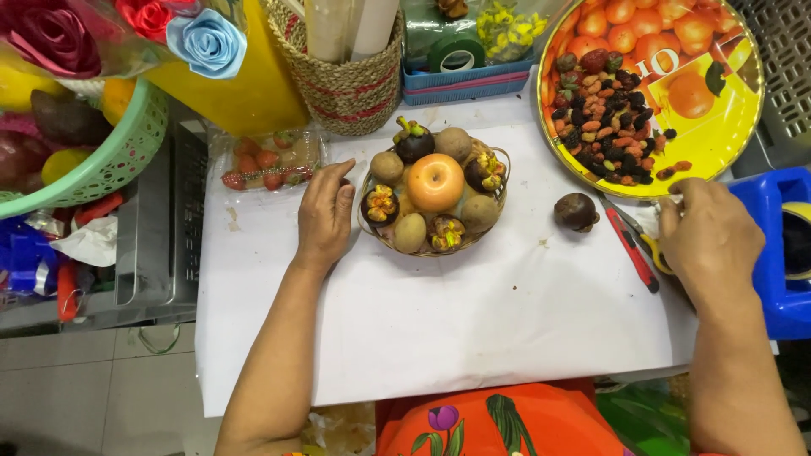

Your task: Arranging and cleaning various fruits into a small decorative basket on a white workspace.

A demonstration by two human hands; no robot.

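On white paper [439, 321], mid-table: small basket [502, 192] already filled — orange fruit [435, 182] at centre, kiwis [410, 232] and cut mangosteens [380, 204] ringed around it. Left hand [324, 217] rests flat just left of the basket, fingers loosely together, holding nothing. One whole mangosteen [576, 211] lies apart, right of the basket. Right hand [711, 239] sits far right over scissors [634, 247], fingers curled; grip not clear. Round tray [726, 135] of mixed berries [604, 114] beyond, untouched. Arrangement looks nearly complete; loose mangosteen and berries not yet placed.
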